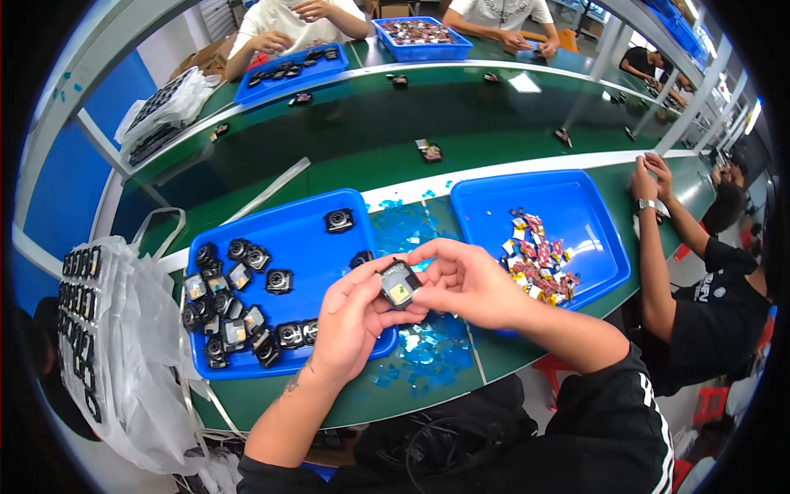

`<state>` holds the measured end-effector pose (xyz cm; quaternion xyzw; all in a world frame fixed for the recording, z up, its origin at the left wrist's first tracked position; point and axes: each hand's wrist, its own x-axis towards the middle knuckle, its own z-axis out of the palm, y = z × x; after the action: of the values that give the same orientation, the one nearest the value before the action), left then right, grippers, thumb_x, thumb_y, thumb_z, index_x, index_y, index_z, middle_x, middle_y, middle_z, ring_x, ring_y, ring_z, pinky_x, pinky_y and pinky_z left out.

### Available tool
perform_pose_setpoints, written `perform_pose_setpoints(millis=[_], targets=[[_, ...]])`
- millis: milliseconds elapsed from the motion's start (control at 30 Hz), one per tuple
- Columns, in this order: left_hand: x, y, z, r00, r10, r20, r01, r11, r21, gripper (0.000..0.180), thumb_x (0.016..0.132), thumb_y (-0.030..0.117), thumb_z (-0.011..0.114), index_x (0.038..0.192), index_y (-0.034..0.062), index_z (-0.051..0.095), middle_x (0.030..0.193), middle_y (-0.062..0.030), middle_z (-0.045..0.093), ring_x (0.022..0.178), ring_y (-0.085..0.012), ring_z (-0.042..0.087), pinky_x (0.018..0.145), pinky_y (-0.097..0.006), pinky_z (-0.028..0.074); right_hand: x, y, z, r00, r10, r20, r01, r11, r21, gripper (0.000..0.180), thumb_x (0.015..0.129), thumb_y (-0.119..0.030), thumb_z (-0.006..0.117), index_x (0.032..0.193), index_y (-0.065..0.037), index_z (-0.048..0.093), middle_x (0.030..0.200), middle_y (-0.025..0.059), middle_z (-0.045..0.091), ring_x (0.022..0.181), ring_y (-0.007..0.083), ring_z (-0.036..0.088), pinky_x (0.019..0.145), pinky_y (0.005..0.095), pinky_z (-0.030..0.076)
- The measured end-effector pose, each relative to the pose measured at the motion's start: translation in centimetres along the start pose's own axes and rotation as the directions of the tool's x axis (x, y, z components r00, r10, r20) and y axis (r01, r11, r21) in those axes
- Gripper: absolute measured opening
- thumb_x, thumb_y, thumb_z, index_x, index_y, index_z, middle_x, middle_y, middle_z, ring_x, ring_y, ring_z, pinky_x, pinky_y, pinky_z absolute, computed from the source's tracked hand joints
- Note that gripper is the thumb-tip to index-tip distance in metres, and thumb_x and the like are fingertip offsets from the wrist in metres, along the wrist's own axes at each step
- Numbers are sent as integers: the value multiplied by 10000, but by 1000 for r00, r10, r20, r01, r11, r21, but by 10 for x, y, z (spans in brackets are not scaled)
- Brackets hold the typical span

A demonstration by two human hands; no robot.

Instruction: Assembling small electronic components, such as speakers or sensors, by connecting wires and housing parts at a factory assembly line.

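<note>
Between the left hand (350, 317) and right hand (465, 280), pinched by the fingertips of both: a small black square module (399, 284) with a pale yellow face, raised above the green table (329, 156). Just left of the left hand, lay a blue tray (309, 239) of similar black modules; right of the right hand, sat a second blue tray (576, 206) holding small red and white pieces, with blue film scraps (428, 350) scattered beneath both wrists.
</note>
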<state>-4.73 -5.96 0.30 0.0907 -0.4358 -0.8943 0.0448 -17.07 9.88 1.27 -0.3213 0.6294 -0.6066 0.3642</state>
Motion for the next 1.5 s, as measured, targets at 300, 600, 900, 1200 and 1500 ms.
perform_pose_setpoints(millis=[300, 600, 900, 1200, 1500], targets=[[5, -3, -2, 996, -86, 3, 86, 994, -69, 394, 988, 89, 411, 1351, -65, 404, 1255, -275, 555, 960, -295, 672, 851, -380, 568, 3, 18, -143, 955, -205, -214, -195, 106, -975, 160, 792, -134, 723, 923, -45, 697, 848, 130, 642, 870, 329, 624, 762, 399, 509], [2, -8, -7, 992, 6, -127, 5, 996, 89, 334, 928, -14, 528, 1252, 21, 456, 1220, -214, 597, 858, -196, 659, 818, -322, 549, -20, 10, -104, 672, -570, -474, 120, 715, -689, 45, 901, -27, 607, 911, -2, 571, 806, 56, 609, 757, 130, 594, 691, 258, 475], [3, -12, -8, 908, 249, -336, -182, 959, 218, 216, 927, 39, 598, 1135, 29, 544, 996, -73, 636, 930, -147, 653, 731, -237, 521, -34, 1, -49, 858, -347, -379, 208, 909, -362, 154, 882, 31, 594, 1031, 34, 632, 932, 80, 665, 836, 119, 634, 766, 242, 495], [7, -16, -11, 888, 180, -424, -238, 967, -87, 256, 910, 8, 613, 1132, -9, 486, 975, -96, 613, 823, -174, 646, 736, -279, 570, -29, -1, -18, 889, -389, -243, 279, 879, -386, 157, 830, 63, 643, 981, 26, 661, 930, 81, 637, 825, 107, 603, 742, 217, 476], [1, -18, -1, 936, 343, -74, -296, 884, 362, 305, 980, 74, 486, 1283, 45, 497, 1014, -88, 560, 775, -162, 614, 646, -251, 518, -24, -1, 8, 925, -323, -199, 257, 920, -297, 182, 822, 33, 698, 997, 29, 645, 889, 48, 657, 774, 80, 599, 715, 207, 480]])
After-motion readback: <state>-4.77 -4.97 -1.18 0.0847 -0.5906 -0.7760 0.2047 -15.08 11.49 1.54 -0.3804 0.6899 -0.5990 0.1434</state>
